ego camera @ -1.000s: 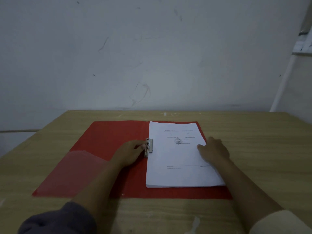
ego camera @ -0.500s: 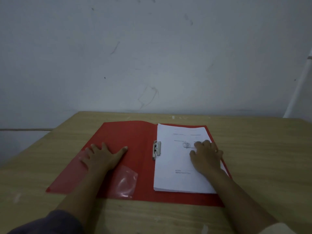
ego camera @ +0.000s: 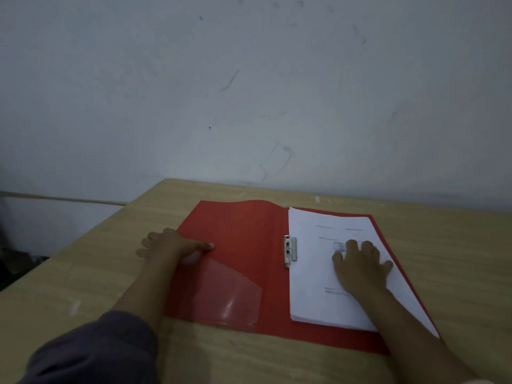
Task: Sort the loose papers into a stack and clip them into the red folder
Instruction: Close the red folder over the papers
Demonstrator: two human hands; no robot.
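**Open red folder on the table, one hand at each side**

A red folder [ego camera: 243, 234] is laid open and flat on a pale wooden table [ego camera: 457, 259], which is set against a scuffed grey-white wall [ego camera: 249, 92]. On the folder's right half a paper stack [ego camera: 313, 300] is squared up, with its left edge along the spine. Faint lines of print are seen on the top sheet. A metal clip [ego camera: 290, 250] is fixed at the spine, about halfway along the stack's left margin. In the dim, soft picture it appears to lie over the margin, but whether it bears down on the sheets cannot be told.

The right hand [ego camera: 360, 264] is laid palm down on the upper middle of the top sheet. Its fingers are straight and spread apart, and nothing is gripped.

The left hand [ego camera: 169, 245] is placed at the outer left edge of the folder's left flap. Its thumb [ego camera: 205, 246] is stretched out across the red inner face, while the other fingers are held straight and slightly apart on the table just outside that edge.

A clear pocket [ego camera: 227, 295] is attached to the near part of the left flap, just beside the left wrist. The left forearm is covered near the elbow by a dark sleeve [ego camera: 91, 353].
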